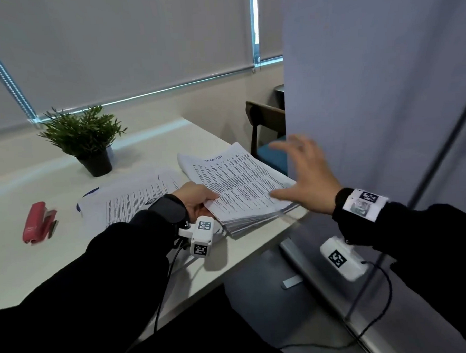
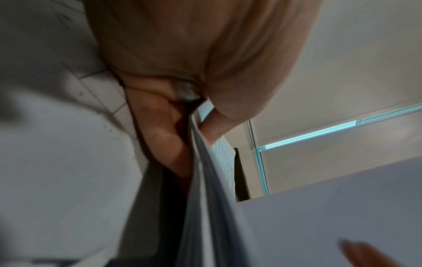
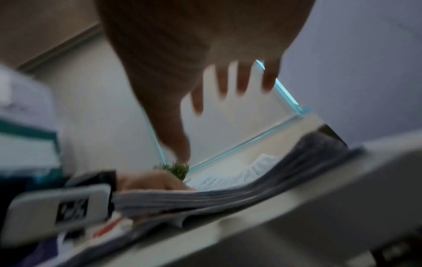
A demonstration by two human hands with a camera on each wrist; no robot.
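Note:
A thick stack of printed sheets (image 1: 240, 181) lies at the right end of the white table (image 1: 70, 263), its near corner over the table's edge. My left hand (image 1: 198, 202) pinches the stack's near left corner, thumb on top and fingers beneath; the left wrist view shows that grip on the stack of printed sheets (image 2: 205, 162) close up. My right hand (image 1: 304, 173) hovers spread over the stack's right edge, fingers straight, holding nothing. In the blurred right wrist view the right hand (image 3: 219, 86) is above the stack (image 3: 228, 195). A second spread of printed papers (image 1: 131, 196) lies left of the stack.
A red stapler (image 1: 39, 222) lies at the table's left. A potted green plant (image 1: 89, 142) stands at the back. A grey partition panel (image 1: 369, 90) rises just right of the table, with a wooden chair (image 1: 267, 132) behind. Window blinds cover the far wall.

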